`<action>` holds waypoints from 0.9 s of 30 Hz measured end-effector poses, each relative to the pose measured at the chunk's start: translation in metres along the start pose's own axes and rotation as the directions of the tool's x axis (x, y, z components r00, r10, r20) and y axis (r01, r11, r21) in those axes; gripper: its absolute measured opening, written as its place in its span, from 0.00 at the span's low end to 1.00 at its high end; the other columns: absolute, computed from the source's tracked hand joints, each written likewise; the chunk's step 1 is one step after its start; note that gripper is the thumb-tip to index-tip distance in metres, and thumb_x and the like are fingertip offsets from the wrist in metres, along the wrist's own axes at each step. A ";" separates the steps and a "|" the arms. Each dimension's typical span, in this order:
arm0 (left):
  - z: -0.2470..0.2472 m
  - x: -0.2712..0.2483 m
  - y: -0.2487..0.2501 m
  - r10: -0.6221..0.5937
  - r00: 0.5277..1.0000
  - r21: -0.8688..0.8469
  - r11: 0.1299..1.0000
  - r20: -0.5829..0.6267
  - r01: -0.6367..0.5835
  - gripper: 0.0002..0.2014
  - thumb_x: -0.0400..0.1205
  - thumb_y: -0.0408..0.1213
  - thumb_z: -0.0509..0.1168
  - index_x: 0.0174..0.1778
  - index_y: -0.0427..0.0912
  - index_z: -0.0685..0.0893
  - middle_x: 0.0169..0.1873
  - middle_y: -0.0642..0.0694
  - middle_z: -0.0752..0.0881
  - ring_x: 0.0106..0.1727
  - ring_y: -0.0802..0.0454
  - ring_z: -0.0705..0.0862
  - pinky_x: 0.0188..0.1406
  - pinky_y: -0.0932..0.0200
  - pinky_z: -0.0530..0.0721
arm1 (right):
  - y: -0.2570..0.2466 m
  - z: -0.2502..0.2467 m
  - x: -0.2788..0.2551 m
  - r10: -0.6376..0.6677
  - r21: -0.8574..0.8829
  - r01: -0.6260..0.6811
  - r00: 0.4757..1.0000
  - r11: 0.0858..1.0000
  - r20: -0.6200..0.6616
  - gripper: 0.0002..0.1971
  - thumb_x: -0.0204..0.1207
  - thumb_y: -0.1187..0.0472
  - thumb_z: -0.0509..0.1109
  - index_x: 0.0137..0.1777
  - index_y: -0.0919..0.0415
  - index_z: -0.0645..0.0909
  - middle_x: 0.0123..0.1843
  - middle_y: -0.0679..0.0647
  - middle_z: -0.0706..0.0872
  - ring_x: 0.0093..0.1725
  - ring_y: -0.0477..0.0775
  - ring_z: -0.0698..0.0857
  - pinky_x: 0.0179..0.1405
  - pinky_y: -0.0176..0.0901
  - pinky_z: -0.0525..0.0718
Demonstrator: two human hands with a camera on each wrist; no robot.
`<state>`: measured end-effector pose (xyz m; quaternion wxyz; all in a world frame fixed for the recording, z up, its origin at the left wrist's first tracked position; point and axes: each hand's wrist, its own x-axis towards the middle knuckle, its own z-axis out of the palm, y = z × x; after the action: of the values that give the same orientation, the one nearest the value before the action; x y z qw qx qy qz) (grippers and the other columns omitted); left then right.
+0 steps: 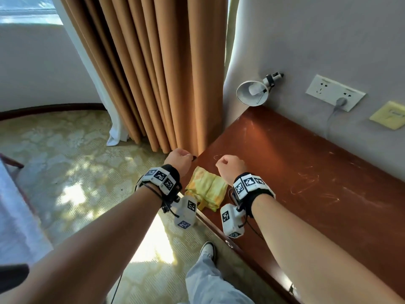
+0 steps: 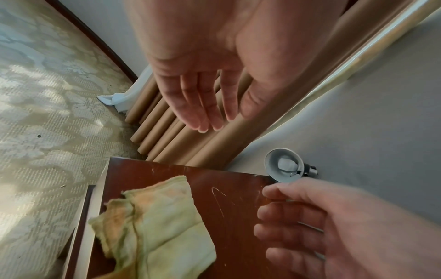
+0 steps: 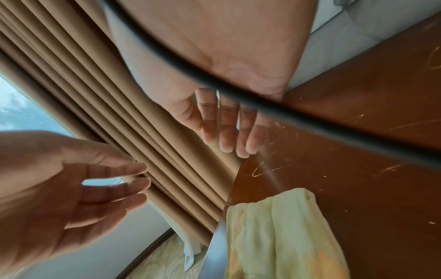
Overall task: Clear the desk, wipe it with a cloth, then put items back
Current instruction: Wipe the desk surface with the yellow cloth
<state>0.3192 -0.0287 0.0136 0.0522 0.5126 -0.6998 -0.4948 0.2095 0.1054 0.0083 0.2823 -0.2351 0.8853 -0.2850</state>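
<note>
Desk (image 1: pixel 306 172): red-brown top, scratched, runs along the wall; nothing on it in view but the cloth, so clearing looks done. Curtain (image 1: pixel 153 73) hangs at its far-left corner, wall lamp (image 1: pixel 252 93) above the back edge, socket plate (image 1: pixel 335 92) further right. Cloth (image 1: pixel 206 187), yellow-green, folded, lies on the desk's near-left corner, partly over the edge. Left hand (image 1: pixel 178 160) hovers off the corner, right hand (image 1: pixel 230 167) over the desk just beside the cloth; both w/ fingers loose and extended in wrist views, holding nothing. Can't tell if wiping is done or pending; putting items back is still left, none in sight
</note>
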 end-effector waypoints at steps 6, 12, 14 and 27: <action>-0.007 0.055 0.010 -0.042 0.997 0.045 0.998 0.064 0.039 0.10 0.84 0.39 0.62 0.54 0.42 0.86 0.48 0.40 0.89 0.44 0.44 0.86 0.55 0.45 0.88 | -0.013 0.011 0.046 0.088 0.065 -0.088 0.996 0.994 -0.009 0.11 0.80 0.58 0.62 0.47 0.55 0.88 0.51 0.56 0.89 0.56 0.64 0.82 0.60 0.53 0.82; 0.009 0.080 0.019 -0.010 0.983 0.203 0.979 0.181 -0.028 0.08 0.83 0.42 0.62 0.49 0.45 0.85 0.47 0.40 0.89 0.50 0.39 0.89 0.50 0.48 0.88 | -0.006 0.012 0.056 0.168 0.082 -0.162 0.983 0.983 -0.072 0.12 0.79 0.57 0.63 0.43 0.60 0.86 0.42 0.56 0.89 0.47 0.64 0.83 0.51 0.52 0.84; 0.019 0.089 0.021 0.022 0.973 0.247 0.966 0.228 -0.080 0.08 0.84 0.41 0.62 0.47 0.46 0.86 0.41 0.45 0.88 0.43 0.45 0.86 0.46 0.53 0.86 | -0.002 0.015 0.055 0.195 0.086 -0.186 0.976 0.979 -0.099 0.13 0.78 0.56 0.63 0.40 0.64 0.84 0.38 0.58 0.87 0.43 0.64 0.82 0.46 0.52 0.83; 0.063 0.104 0.004 0.086 0.781 0.310 0.887 0.618 -0.343 0.14 0.84 0.38 0.63 0.59 0.36 0.87 0.51 0.37 0.90 0.54 0.38 0.88 0.61 0.39 0.86 | 0.022 0.044 -0.019 0.503 0.221 -0.452 0.791 0.864 -0.348 0.14 0.81 0.54 0.62 0.39 0.61 0.80 0.34 0.55 0.84 0.38 0.59 0.81 0.39 0.50 0.73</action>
<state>0.2312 -0.0691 -0.0604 -0.2175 0.2482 -0.8227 -0.4630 0.2457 0.1154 -0.0287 0.1752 0.0772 0.9343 -0.3008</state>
